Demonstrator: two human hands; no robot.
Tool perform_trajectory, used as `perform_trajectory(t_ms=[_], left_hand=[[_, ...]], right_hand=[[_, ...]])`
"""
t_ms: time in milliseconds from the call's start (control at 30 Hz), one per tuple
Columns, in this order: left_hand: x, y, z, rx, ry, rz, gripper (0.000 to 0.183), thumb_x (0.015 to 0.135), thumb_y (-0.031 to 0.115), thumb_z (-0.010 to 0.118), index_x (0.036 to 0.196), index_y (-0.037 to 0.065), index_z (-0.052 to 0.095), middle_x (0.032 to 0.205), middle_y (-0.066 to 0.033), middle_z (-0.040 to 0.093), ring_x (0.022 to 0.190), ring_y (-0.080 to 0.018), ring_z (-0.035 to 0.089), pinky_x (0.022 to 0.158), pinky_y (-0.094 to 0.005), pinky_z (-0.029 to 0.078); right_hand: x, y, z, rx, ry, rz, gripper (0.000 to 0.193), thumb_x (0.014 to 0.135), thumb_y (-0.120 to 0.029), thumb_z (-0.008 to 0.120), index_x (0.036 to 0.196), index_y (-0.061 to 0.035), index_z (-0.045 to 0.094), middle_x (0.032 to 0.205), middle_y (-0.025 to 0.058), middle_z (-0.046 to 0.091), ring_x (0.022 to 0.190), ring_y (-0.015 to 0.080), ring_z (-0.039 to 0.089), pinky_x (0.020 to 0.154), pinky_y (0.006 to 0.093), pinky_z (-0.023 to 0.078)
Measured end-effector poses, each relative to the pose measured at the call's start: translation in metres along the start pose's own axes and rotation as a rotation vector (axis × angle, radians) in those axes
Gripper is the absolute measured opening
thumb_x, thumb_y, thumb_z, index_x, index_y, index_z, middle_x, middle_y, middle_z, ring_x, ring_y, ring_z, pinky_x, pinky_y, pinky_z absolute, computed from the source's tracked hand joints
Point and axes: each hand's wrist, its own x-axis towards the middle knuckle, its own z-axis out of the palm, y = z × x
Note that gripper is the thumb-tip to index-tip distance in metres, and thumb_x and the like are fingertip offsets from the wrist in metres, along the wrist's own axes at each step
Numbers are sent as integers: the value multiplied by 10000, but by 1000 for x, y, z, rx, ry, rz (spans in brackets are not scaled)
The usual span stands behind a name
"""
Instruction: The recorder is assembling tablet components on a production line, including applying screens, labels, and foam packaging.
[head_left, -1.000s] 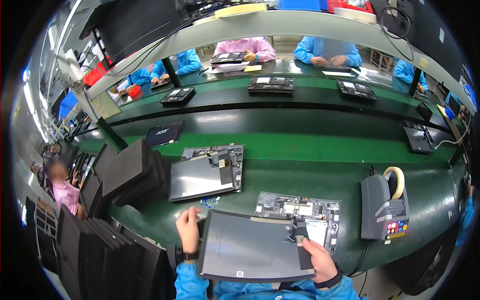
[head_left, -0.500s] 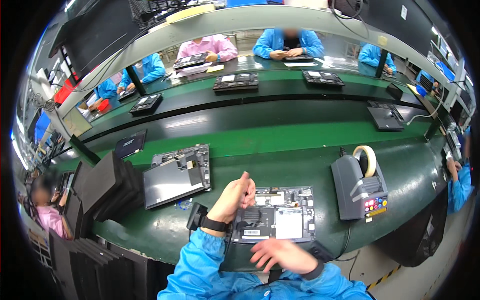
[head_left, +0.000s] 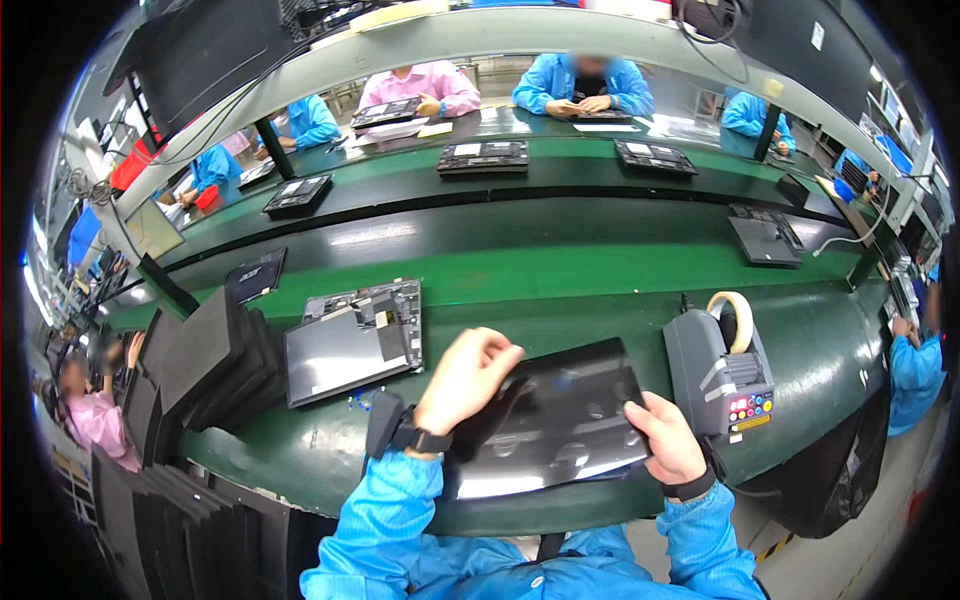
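A thin, glossy black panel (head_left: 560, 425) is tilted in front of me, with bright reflections and round marks on its surface. My right hand (head_left: 672, 440) grips its right edge, thumb on top. At the panel's upper left corner is my left hand (head_left: 468, 378), its fingers curled together. Whether those fingers pinch the panel or something small is hidden. The open laptop base cannot be seen now; the panel takes up the place where it lay.
Left of my hands, a display panel rests on another laptop base (head_left: 408, 300). Dark foam sheets (head_left: 215, 355) are stacked farther left. A grey tape dispenser (head_left: 715, 375) stands on the right. Several laptop bases (head_left: 483, 157) sit on the line beyond, where co-workers (head_left: 580, 85) work.
The glossy black panel has come into view where the open laptop base lay. My right hand has moved right and up and taken the panel's right edge. My left hand has curled its fingers.
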Motion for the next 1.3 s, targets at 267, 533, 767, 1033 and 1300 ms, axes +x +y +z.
perform_trajectory(t_ms=[267, 533, 767, 1033, 1300], left_hand=[[-101, -58, -39, -149, 223, -385, 144, 923, 131, 550, 906, -9, 580, 745, -40, 621, 699, -92, 573, 657, -249, 473], [-109, -48, -24, -472, 161, -662, 162, 955, 147, 475, 973, 8, 555, 804, -46, 573, 650, -97, 551, 539, -246, 487], [-117, -58, -22, -427, 78, -630, 217, 911, 209, 596, 928, -7, 583, 733, -42, 597, 609, -73, 551, 471, -228, 456], [-120, -60, -25, -423, -2, -595, 213, 869, 158, 654, 950, -7, 546, 737, -37, 583, 558, -76, 533, 456, -225, 454], [-115, -66, -26, -400, -32, -593, 238, 873, 197, 651, 921, -17, 559, 709, -45, 598, 541, -91, 541, 469, -256, 456]], right_hand=[[-3, 23, -6, 150, 156, -27, 193, 971, -141, 453, 1104, -15, 511, 970, 73, 632, 797, 164, 647, 616, 331, 552], [0, 26, 7, -45, 185, -44, 192, 970, -173, 453, 1089, -25, 483, 914, 77, 626, 655, 162, 638, 445, 277, 521], [-6, 51, 9, -195, 210, -97, 157, 959, -124, 436, 1036, 5, 480, 865, 99, 612, 602, 173, 620, 383, 276, 484], [-12, 43, 6, -499, 273, 41, 168, 930, -118, 510, 985, 34, 465, 790, 124, 581, 536, 172, 608, 359, 266, 471], [11, 58, -12, -1341, 648, -493, 266, 830, -187, 676, 894, 40, 553, 647, 122, 532, 583, 288, 529, 564, 390, 428]])
